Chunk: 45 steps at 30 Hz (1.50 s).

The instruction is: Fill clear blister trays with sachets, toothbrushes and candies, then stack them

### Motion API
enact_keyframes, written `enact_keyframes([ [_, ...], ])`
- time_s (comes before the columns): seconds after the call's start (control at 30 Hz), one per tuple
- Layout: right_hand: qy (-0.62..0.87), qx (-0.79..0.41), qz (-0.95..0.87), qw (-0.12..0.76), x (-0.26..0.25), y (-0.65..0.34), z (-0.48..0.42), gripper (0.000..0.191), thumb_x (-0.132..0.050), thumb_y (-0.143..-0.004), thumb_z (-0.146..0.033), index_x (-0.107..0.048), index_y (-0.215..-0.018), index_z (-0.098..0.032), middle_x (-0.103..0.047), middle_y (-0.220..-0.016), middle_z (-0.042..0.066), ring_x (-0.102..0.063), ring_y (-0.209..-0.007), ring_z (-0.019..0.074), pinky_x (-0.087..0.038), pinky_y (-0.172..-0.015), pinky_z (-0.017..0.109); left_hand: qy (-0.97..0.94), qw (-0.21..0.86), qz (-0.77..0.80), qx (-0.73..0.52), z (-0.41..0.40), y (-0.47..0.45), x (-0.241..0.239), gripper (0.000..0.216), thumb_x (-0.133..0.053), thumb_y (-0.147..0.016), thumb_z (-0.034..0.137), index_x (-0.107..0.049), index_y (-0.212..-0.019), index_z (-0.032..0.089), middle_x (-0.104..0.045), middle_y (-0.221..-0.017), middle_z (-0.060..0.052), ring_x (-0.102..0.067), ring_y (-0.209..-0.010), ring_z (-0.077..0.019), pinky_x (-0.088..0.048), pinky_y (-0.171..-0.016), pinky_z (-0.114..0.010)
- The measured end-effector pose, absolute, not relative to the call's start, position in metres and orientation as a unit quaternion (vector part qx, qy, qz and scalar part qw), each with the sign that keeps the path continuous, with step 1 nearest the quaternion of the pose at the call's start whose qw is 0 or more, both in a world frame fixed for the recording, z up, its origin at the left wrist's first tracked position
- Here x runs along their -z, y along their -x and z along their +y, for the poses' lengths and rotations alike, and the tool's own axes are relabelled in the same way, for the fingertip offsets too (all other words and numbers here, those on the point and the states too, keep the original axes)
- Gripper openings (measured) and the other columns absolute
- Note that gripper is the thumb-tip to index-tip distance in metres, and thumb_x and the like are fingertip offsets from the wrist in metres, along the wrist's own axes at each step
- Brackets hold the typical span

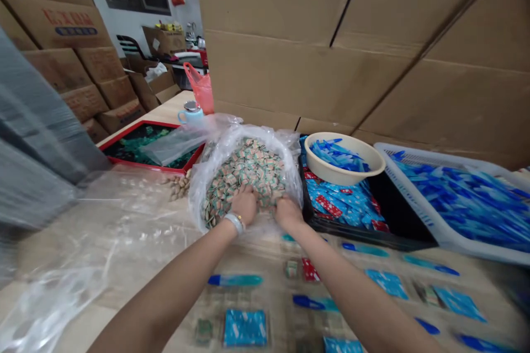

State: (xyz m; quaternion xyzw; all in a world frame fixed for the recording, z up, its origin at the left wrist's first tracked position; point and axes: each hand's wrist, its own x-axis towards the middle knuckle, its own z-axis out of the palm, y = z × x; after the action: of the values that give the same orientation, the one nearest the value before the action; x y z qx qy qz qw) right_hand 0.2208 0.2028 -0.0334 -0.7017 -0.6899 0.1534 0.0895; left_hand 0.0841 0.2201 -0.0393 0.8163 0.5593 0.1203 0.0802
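Note:
A clear plastic bag, rolled open, holds a heap of small square pieces with green and pinkish-tan faces. My left hand, with a band and bracelet at the wrist, dips into the near side of the heap. Its fingers curl down among the pieces, so their tips are hidden. At the bag's near right side, my right hand is closed. What lies inside its fingers does not show. Below the forearms, blue pens, blue packets and small square pieces lie in blurred groups.
Right of the bag, a black tray holds blue and red packets, with a cream bowl of blue pens on it. A white basket holds more. Left are a red-rimmed tray and blue mug. Cardboard boxes stand behind.

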Motion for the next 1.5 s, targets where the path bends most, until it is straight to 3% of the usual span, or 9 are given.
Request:
enact_keyframes([
  [0.13,0.669,-0.139,-0.726,0.081,0.042,-0.224,0.201,0.013,-0.049,-0.074,-0.02,-0.057,-0.083,-0.016,-0.053,-0.09,0.01,-0.053,-0.077,0.0167,-0.038,-0.067,0.027,-0.843,0.097,0.513,-0.133,0.218,-0.078,0.043,0.018,-0.052,-0.073,0.025,-0.061,-0.088,0.02,-0.055,-0.096,-0.007,-0.047,-0.093,-0.0217,-0.036,-0.079,-0.033],
  [0.37,0.572,-0.225,-0.775,0.146,0.045,-0.231,0.195,0.014,-0.046,-0.067,-0.006,-0.051,-0.073,-0.017,-0.048,-0.074,0.001,-0.047,-0.07,0.0121,-0.036,-0.065,0.022,-0.839,0.222,0.487,-0.093,0.211,-0.073,0.036,0.017,-0.047,-0.075,0.019,-0.058,-0.089,0.019,-0.058,-0.087,-0.003,-0.054,-0.08,-0.0156,-0.04,-0.072,-0.025],
  [0.83,0.544,-0.265,-0.769,0.206,0.05,-0.231,0.188,0.025,-0.043,-0.063,0.001,-0.053,-0.076,-0.017,-0.049,-0.076,0.001,-0.046,-0.07,0.0118,-0.037,-0.066,0.024,-0.83,0.278,0.453,-0.171,0.2,-0.079,0.047,0.019,-0.047,-0.072,0.011,-0.058,-0.088,0.017,-0.059,-0.087,-0.003,-0.053,-0.084,-0.0154,-0.041,-0.077,-0.026],
  [1.0,0.56,-0.248,-0.763,0.209,0.051,-0.231,0.185,0.017,-0.044,-0.068,-0.003,-0.053,-0.072,-0.017,-0.047,-0.072,0.0,-0.046,-0.067,0.0112,-0.037,-0.064,0.023,-0.831,0.274,0.451,-0.177,0.2,-0.081,0.047,0.018,-0.047,-0.072,0.01,-0.058,-0.086,0.017,-0.059,-0.084,-0.003,-0.053,-0.083,-0.0154,-0.041,-0.076,-0.026],
  [1.17,0.504,-0.271,-0.789,0.224,0.051,-0.232,0.184,0.017,-0.043,-0.071,-0.006,-0.055,-0.075,-0.018,-0.048,-0.081,0.002,-0.048,-0.074,0.012,-0.038,-0.068,0.023,-0.838,0.264,0.449,-0.164,0.199,-0.082,0.046,0.013,-0.048,-0.072,0.013,-0.058,-0.079,0.015,-0.058,-0.08,-0.003,-0.053,-0.077,-0.015,-0.042,-0.071,-0.025],
  [1.33,0.537,-0.26,-0.778,0.199,0.051,-0.235,0.182,0.018,-0.046,-0.066,-0.005,-0.052,-0.079,-0.018,-0.049,-0.078,0.001,-0.047,-0.07,0.012,-0.037,-0.063,0.023,-0.84,0.268,0.449,-0.143,0.195,-0.078,0.044,0.02,-0.047,-0.073,0.013,-0.06,-0.088,0.017,-0.06,-0.088,-0.004,-0.054,-0.084,-0.0152,-0.041,-0.077,-0.025],
  [1.5,0.588,-0.19,-0.778,0.112,0.041,-0.231,0.178,0.01,-0.05,-0.068,-0.011,-0.053,-0.075,-0.017,-0.053,-0.074,0.003,-0.049,-0.07,0.0146,-0.035,-0.064,0.024,-0.835,0.283,0.45,-0.144,0.192,-0.073,0.04,0.023,-0.046,-0.074,0.012,-0.06,-0.092,0.02,-0.06,-0.094,-0.003,-0.053,-0.09,-0.0155,-0.04,-0.081,-0.025],
])
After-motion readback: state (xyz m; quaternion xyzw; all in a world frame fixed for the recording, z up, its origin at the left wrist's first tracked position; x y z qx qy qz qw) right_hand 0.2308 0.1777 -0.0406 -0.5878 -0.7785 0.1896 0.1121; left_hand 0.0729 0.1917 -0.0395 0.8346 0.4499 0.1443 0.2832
